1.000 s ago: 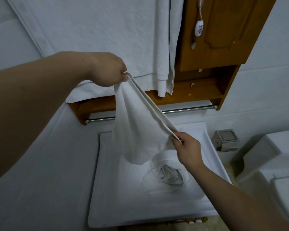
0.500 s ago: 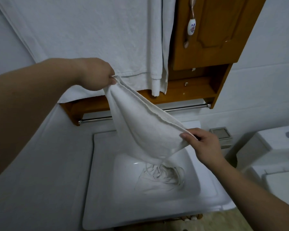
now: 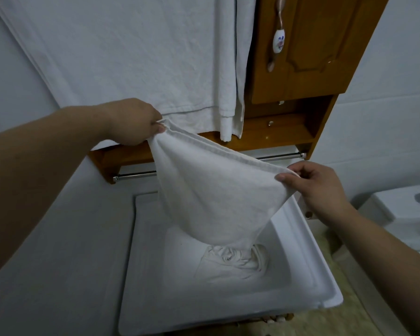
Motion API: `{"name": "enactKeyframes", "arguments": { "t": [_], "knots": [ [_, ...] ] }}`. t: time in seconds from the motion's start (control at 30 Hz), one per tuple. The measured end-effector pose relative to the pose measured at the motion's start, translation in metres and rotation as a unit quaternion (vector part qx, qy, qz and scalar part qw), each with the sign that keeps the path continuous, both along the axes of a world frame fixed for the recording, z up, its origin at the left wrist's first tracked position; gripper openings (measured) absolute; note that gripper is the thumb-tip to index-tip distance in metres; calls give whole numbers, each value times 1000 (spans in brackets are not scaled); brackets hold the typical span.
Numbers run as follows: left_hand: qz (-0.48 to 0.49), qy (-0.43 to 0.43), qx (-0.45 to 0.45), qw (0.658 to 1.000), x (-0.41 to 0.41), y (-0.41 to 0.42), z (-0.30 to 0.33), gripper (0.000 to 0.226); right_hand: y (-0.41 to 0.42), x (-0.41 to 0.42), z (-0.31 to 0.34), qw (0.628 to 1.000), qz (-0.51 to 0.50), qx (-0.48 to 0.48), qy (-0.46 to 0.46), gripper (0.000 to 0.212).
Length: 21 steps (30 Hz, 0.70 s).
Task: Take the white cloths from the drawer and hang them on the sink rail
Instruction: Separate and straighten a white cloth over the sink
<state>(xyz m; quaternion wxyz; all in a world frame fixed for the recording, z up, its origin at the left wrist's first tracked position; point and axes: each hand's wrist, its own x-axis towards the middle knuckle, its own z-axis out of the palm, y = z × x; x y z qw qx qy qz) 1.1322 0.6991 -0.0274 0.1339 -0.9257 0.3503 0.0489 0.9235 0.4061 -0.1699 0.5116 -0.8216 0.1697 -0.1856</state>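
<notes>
Sink (image 3: 301,241) (white) below rail (image 3: 280,156); both hands' fingers (image 3: 285,177) pinching cloth (image 3: 216,190) corners.

Matt, nubbly white cloth (image 3: 211,197); shiny metal rail (image 3: 280,156) at one o'clock; varnished wood cabinet (image 3: 308,52); glossy sink (image 3: 301,251).

The held white terry cloth (image 3: 211,197) hides the middle of the chrome sink rail (image 3: 280,156); the white toilet tank (image 3: 403,209) runs off the right edge.
</notes>
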Motion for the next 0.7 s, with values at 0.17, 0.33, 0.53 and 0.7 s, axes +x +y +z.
{"name": "enactKeyframes", "arguments": {
  "t": [0.17, 0.33, 0.53, 0.7],
  "knots": [
    [-14, -17, -7, 1000, -2, 10, -21, 32, -8, 7, 11, 996, 27, -82, 9, 9],
    [6, -4, -14, 1000, 1, 24, -27, 36, -11, 9, 24, 945, 163, -283, 35, 8],
    [-2, -12, -31, 999, 2, 29, -31, 34, -11, 19, 29, 948, 146, -274, 75, 16],
    [13, -5, -38, 999, 8, 37, -37, 35, -11, 21, 29, 930, 200, -292, 102, 12]
  ]
}}
